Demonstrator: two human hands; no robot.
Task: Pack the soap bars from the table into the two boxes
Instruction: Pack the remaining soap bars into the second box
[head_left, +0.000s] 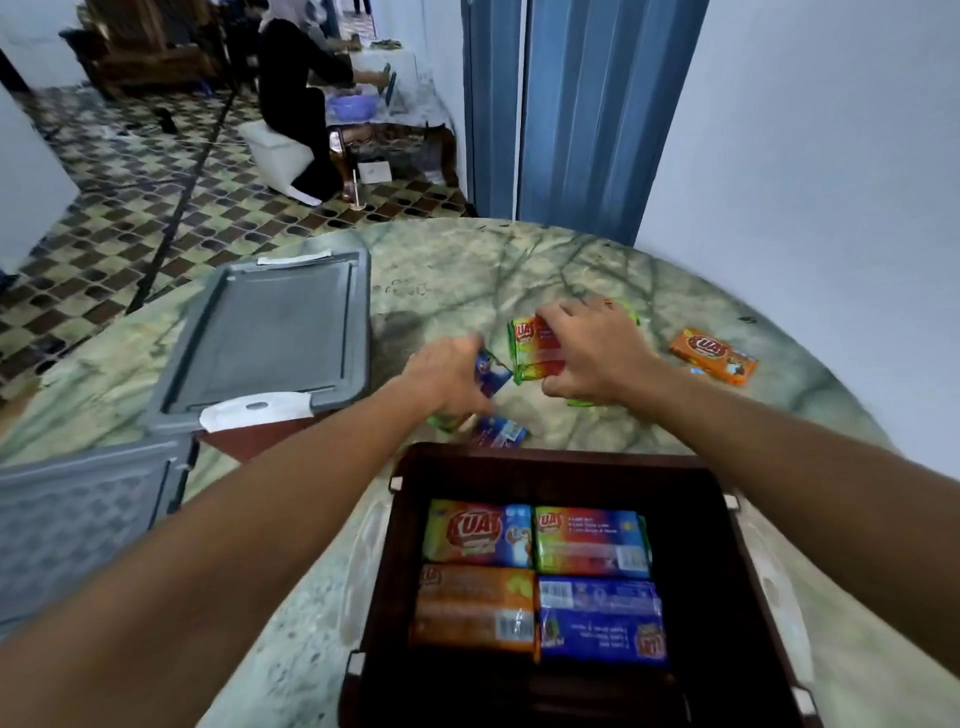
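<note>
Brown box (717, 571) sits nearest me on the bench (441, 275), and four soap bars lie flat in it: a green one (475, 532) and a second green one (589, 540) at the far side, an orange one (472, 608) and a blue one (602, 621) at the near side. Just beyond the box rim a blue bar (501, 432) lies on the marble. My left hand (447, 376) has its grip clamped on another blue bar (492, 373), blurred. My right hand (592, 348) has its grip closed around a green bar (535, 351), lifted on edge. Further right, an orange bar (714, 356) lies flat, well apart. Off to my left stands the grey box (78, 509), its grey lid (270, 338) flat beyond it. Far back, a seated person (296, 93) works at another table.
</note>
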